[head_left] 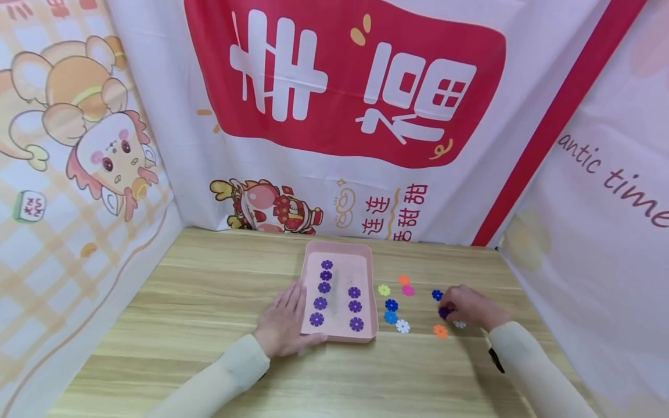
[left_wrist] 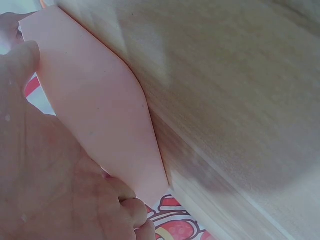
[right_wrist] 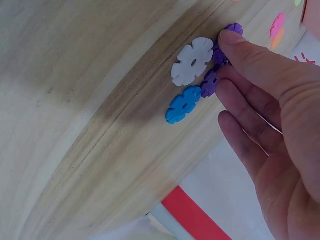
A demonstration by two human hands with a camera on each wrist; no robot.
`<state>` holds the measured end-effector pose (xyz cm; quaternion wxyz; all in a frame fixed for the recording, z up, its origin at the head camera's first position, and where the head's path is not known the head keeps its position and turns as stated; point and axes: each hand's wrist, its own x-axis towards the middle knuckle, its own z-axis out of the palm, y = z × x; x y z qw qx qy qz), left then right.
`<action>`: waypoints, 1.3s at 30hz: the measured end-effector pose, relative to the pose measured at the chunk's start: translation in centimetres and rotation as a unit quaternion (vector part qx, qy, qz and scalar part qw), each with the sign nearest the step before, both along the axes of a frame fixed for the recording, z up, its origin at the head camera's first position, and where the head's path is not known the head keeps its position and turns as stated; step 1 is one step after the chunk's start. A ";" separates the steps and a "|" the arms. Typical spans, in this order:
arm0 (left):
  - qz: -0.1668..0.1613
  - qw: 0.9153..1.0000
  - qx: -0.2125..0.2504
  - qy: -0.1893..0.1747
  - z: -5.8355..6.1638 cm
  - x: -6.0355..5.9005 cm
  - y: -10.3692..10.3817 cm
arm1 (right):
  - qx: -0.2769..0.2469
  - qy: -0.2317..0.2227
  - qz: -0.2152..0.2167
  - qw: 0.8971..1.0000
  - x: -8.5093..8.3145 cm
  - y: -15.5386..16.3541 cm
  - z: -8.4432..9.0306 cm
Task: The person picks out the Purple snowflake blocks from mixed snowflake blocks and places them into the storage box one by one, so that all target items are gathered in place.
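My left hand point(head_left: 284, 322) rests on the near left corner of a shallow pink tray point(head_left: 338, 338), its fingers laid straight along the left rim and its thumb along the front edge. Inside the tray, purple snowflake discs point(head_left: 316, 319) lie in two columns. Over on the right, my right hand point(head_left: 467, 307) pinches a purple snowflake disc point(right_wrist: 220, 55) at the table surface. A white disc point(right_wrist: 192, 61) and a blue disc point(right_wrist: 183, 105) lie close by its fingertips, with another purple piece point(right_wrist: 209, 84) beside them. The fingers partly cover the purple ones.
Between tray and right hand, loose discs lie on the wooden table point(head_left: 392, 377): yellow-green point(head_left: 384, 289), pink point(head_left: 408, 290), orange point(head_left: 441, 331), dark blue point(head_left: 391, 305), light blue point(head_left: 390, 317) and white point(head_left: 402, 326). Printed cloths point(head_left: 334, 191) hang around the table's back and sides.
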<state>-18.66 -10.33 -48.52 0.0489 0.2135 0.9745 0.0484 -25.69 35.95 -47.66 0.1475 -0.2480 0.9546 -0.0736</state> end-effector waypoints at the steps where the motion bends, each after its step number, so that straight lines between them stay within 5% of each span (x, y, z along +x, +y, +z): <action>1: 0.000 1.000 0.000 0.000 0.0 0.0 0.0 | 0.001 -0.002 0.001 1.000 -0.1 0.0 0.1; 13: 0.000 1.000 -0.001 0.000 0.0 -0.2 0.0 | 0.015 -0.048 -0.070 0.996 -1.5 -0.6 0.7; 22: -0.001 1.000 -0.001 0.004 0.0 -0.2 -0.1 | -0.028 0.000 0.015 0.999 -2.2 -1.6 2.9; 39: 0.002 1.000 -0.009 -0.001 -0.1 -0.2 -0.1 | -0.011 -0.019 0.026 0.999 -5.0 -8.3 6.9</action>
